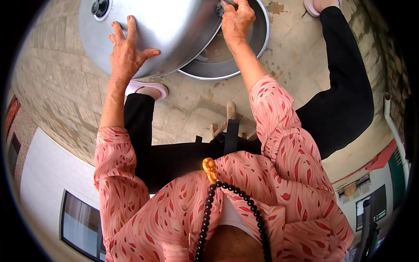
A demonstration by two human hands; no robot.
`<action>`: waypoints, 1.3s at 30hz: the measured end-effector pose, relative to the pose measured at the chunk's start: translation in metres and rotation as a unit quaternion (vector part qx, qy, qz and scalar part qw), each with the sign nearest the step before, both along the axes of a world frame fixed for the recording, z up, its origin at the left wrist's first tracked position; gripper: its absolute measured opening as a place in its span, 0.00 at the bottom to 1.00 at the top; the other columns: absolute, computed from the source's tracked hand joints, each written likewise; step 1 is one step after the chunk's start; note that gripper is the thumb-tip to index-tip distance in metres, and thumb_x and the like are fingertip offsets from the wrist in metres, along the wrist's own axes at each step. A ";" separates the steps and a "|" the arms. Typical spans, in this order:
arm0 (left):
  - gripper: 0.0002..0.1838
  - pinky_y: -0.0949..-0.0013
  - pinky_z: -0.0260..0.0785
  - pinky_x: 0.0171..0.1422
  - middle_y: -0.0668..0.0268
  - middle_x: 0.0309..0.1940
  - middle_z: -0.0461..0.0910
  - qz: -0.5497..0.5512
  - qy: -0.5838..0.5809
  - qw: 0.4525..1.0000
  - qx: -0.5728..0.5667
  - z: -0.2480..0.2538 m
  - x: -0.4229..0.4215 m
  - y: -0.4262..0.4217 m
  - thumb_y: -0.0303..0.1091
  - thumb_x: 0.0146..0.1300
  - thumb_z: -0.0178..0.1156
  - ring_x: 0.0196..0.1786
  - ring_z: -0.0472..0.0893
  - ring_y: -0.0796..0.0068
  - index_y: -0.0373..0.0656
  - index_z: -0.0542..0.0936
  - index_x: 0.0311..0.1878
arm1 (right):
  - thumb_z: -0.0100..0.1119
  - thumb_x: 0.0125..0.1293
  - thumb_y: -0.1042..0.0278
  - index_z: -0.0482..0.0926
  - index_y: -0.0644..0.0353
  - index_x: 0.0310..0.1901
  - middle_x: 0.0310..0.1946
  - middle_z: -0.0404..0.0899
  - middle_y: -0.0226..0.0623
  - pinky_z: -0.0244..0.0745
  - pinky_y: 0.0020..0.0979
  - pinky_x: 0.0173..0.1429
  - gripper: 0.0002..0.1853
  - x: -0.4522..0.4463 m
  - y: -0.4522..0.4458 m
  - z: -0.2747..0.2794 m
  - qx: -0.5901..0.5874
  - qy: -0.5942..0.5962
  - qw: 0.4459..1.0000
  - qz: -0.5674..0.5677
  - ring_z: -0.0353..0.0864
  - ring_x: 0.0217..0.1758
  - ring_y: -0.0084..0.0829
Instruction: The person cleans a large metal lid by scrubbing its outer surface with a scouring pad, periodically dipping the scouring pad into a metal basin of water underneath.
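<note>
From the head camera, a large silvery lid tilts at the far left, overlapping a metal basin that holds water on the paving. The left hand lies on the lid, fingers spread wide; the right hand, fingers drawn narrow, holds a grey scouring pad at its right edge. Whether the black knob bears lettering cannot be told.

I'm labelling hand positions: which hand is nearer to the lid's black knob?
Left. The left hand lies spread on the lid, close to the black knob; the right hand is farther away, at the lid's rim.
</note>
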State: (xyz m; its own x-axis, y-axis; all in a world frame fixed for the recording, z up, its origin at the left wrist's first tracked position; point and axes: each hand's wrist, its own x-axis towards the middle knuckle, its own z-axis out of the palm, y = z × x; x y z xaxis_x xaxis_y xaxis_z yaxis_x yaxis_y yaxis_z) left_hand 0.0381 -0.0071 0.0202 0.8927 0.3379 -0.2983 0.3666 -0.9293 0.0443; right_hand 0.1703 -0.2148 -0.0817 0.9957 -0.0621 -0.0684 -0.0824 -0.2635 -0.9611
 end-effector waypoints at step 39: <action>0.66 0.40 0.77 0.48 0.33 0.71 0.48 -0.007 0.004 1.000 0.002 0.005 0.001 -0.003 0.64 0.31 0.74 0.67 0.60 0.22 0.55 0.52 0.76 | 0.63 0.48 0.82 0.77 0.61 0.42 0.36 0.75 0.46 0.72 0.44 0.49 0.17 -0.019 -0.047 -0.038 -0.307 -0.089 0.940 0.116 0.76 0.43 0.49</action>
